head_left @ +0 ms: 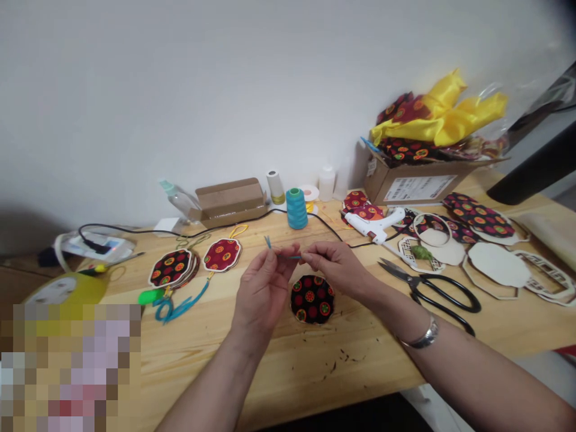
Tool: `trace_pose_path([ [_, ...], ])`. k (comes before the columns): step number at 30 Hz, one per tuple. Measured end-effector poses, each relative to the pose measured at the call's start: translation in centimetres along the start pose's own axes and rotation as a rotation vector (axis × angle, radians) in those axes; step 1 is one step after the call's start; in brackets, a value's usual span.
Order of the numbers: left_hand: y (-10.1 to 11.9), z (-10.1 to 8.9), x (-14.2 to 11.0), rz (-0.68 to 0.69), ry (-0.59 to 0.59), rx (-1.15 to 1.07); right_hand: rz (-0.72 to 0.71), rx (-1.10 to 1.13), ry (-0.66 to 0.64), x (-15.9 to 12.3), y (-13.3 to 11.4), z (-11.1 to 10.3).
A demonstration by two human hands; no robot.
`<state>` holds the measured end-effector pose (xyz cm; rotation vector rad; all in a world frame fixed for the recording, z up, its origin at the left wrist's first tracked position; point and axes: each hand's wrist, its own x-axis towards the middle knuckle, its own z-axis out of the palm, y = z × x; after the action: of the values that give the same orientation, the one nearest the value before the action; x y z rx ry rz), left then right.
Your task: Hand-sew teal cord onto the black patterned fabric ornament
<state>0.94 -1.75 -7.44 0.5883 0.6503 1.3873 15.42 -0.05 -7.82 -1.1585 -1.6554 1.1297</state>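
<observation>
Between my hands a short blue cord point(294, 257) is drawn out above the table. My left hand point(265, 282) pinches it, and its ends stick up past the thumb. The fingertips of my right hand point(330, 264) grip the other part of the cord. Just below my hands a dark, flower-patterned fabric disc point(312, 299) with a pale scalloped rim lies flat on the wood. Behind them stands a spool of blue thread point(296, 209). Black-handled scissors point(425, 288) lie open to the right of my right forearm.
On the left are stacked patterned discs point(173, 268), a red disc point(222, 254) and blue tassel cord point(182, 309). A white glue gun point(375, 225) and wooden frames point(495, 267) lie right. A cardboard box point(414, 180) of fabric stands behind. A black cable point(216, 225) crosses the back.
</observation>
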Motion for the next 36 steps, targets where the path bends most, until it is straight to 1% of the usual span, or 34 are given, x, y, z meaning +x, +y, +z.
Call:
trace_pose_path([
  [3, 0.4, -0.1, 0.1, 0.022, -0.035, -0.047, 0.037, -0.008, 0.027, 0.3, 0.3, -0.3],
  [6, 0.8, 0.0, 0.0, 0.024, -0.046, -0.09, 0.05, -0.009, 0.046, 0.5, 0.6, -0.6],
  [10, 1.3, 0.1, -0.1, 0.007, -0.038, -0.124, 0.041, -0.006, 0.068, 0.8, 1.0, -1.0],
  [15, 1.4, 0.0, -0.1, 0.0, -0.015, -0.111, 0.032, -0.043, 0.087, 1.1, 1.3, -1.1],
  [18, 1.4, 0.2, -0.3, -0.005, -0.026, -0.135, 0.024, -0.06, 0.079, 1.2, 1.3, -1.1],
  [19, 1.4, 0.2, -0.4, -0.005, -0.046, -0.14, 0.019, -0.059, 0.075, 1.1, 1.3, -1.1],
  [20, 1.5, 0.2, -0.7, -0.011, -0.084, -0.131, 0.011, -0.052, 0.069, 1.1, 1.2, -1.1],
  [21, 1.7, 0.1, -0.9, -0.023, -0.147, -0.108, 0.0, -0.043, 0.059, 1.0, 1.1, -1.1],
  [23, 2.1, -0.1, -1.4, -0.085, -0.353, -0.016, -0.031, -0.024, 0.026, 0.8, 1.0, -1.0],
  [24, 2.3, -0.2, -1.5, -0.131, -0.484, 0.029, -0.049, -0.02, 0.002, 0.7, 0.9, -1.0],
  [25, 2.4, -0.3, -1.5, -0.156, -0.558, 0.025, -0.069, -0.026, -0.022, 0.5, 0.8, -1.0],
  [26, 2.5, -0.4, -1.4, -0.154, -0.552, 0.013, -0.09, -0.043, -0.041, 0.4, 0.8, -1.0],
  [27, 2.5, -0.4, -1.2, -0.126, -0.472, 0.005, -0.111, -0.067, -0.053, 0.3, 0.7, -1.0],
  [29, 2.2, -0.4, -0.5, -0.031, -0.206, 0.011, -0.155, -0.131, -0.06, 0.2, 0.6, -0.9],
  [30, 1.9, -0.3, -0.2, 0.019, -0.111, 0.032, -0.181, -0.165, -0.063, 0.1, 0.5, -0.9],
  [31, 1.5, -0.3, 0.0, 0.069, -0.044, 0.072, -0.209, -0.194, -0.069, 0.1, 0.4, -0.8],
  [32, 1.1, -0.3, 0.2, 0.109, 0.001, 0.124, -0.241, -0.22, -0.079, 0.0, 0.4, -0.8],
  [33, 0.7, -0.2, 0.2, 0.132, 0.022, 0.18, -0.276, -0.244, -0.087, 0.0, 0.3, -0.7],
  [35, -0.1, -0.2, 0.1, 0.073, 0.033, 0.292, -0.347, -0.298, -0.093, -0.1, 0.2, -0.7],
  [36, -0.4, -0.2, -0.1, 0.016, 0.011, 0.337, -0.383, -0.33, -0.09, -0.1, 0.3, -0.6],
])
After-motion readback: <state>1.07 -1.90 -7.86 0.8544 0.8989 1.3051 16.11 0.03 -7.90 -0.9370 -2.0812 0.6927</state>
